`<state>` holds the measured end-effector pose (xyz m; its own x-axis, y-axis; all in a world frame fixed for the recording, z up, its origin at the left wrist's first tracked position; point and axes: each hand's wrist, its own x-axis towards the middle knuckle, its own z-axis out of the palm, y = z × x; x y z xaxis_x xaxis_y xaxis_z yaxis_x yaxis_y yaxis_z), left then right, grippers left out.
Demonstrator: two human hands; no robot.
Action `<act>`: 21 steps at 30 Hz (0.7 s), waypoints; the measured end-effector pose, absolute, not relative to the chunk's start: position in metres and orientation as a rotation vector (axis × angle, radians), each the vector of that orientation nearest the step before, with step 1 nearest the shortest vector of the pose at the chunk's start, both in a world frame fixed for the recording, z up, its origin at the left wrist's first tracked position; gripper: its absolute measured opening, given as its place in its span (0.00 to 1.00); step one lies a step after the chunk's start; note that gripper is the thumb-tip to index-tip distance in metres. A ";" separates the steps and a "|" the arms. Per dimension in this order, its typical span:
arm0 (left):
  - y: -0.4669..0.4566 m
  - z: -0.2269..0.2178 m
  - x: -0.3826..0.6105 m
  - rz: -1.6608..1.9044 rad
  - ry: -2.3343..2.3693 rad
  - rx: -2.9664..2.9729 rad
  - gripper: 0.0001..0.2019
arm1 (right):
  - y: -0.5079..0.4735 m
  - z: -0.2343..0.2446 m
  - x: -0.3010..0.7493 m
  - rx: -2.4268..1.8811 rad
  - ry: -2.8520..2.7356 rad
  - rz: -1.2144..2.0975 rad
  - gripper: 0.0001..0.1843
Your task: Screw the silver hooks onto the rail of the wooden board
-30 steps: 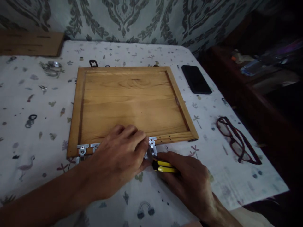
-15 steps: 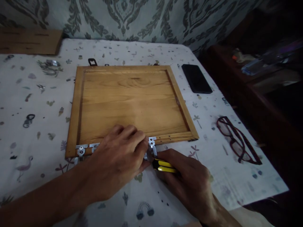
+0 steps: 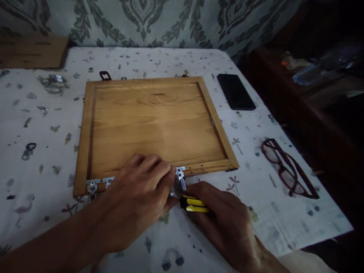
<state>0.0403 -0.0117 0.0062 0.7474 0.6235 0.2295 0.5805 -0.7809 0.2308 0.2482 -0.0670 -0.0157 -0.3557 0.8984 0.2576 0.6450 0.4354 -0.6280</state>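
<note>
A framed wooden panel (image 3: 153, 121) lies flat on the patterned tablecloth. Small metal brackets (image 3: 92, 185) are fixed along its near edge. My left hand (image 3: 139, 197) rests curled over that edge, fingers pressed on a metal bracket (image 3: 180, 173) near the middle. My right hand (image 3: 224, 223) is closed round a tool with a yellow and black handle (image 3: 195, 203), and the tool's tip meets the bracket just beside my left fingers. What lies under my left palm is hidden.
A black phone (image 3: 235, 96) lies right of the panel, and dark-red glasses (image 3: 287, 167) lie nearer the table's right edge. Loose metal pieces (image 3: 52, 81) sit at the far left beside a wooden board (image 3: 31, 51). Dark furniture (image 3: 313, 94) stands to the right.
Both hands stay at the bracket. The view has shifted slightly, so the panel sits a little lower and further left.
</note>
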 end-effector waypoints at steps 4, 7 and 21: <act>-0.012 0.005 0.041 0.441 0.965 2.800 0.11 | -0.067 -0.016 0.247 -1.276 -2.095 0.563 0.11; -0.014 0.002 0.042 0.460 1.002 2.803 0.10 | -0.067 -0.015 0.247 -1.279 -2.097 0.570 0.11; -0.011 0.003 0.042 0.509 0.978 2.867 0.12 | -0.067 -0.018 0.251 -1.364 -2.063 0.378 0.14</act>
